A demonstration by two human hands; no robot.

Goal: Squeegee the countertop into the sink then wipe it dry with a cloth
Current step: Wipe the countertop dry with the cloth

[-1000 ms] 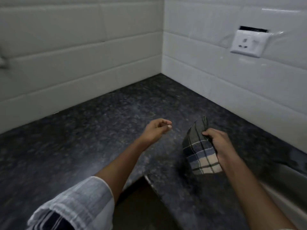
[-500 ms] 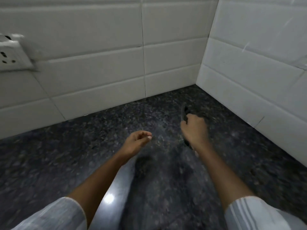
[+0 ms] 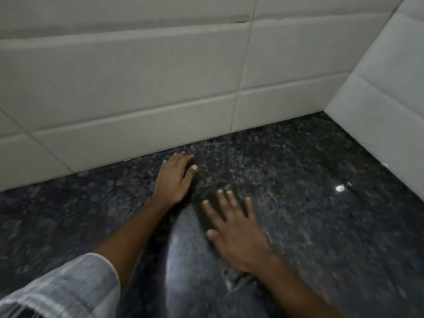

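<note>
Change since earlier frames: the right hand [image 3: 236,235], which a second ago held the checked cloth [image 3: 238,277] up clear of the surface, is now pressed flat on it; the left hand [image 3: 173,180] has come down from a loose hover to the stone near the wall; the wall socket seen before is out of view.

Countertop [image 3: 321,226]: one slab of dark speckled stone, polished, with a pale sheen running between the two forearms and a small bright glint at right.

Cloth: one piece, dark and blurred, lying flat on the countertop under the right hand; a checked corner shows below the wrist and a dark edge beyond the fingertips.

Right hand: palm down on the cloth, fingers [image 3: 226,203] spread wide and straight, thumb out to the left.

Left hand: resting on bare stone just left of the cloth, close to the foot of the back wall; fingers close together and slightly curled, thumb tip raised, gripping nothing.

Tiled walls [image 3: 137,88]: two, meeting in a corner at upper right; large rectangular off-white glazed tiles with thin grout lines.

Sleeve [image 3: 68,288]: one in view, on the left arm, pale striped fabric pushed up above the forearm.

Sink and squeegee: not in view.
</note>
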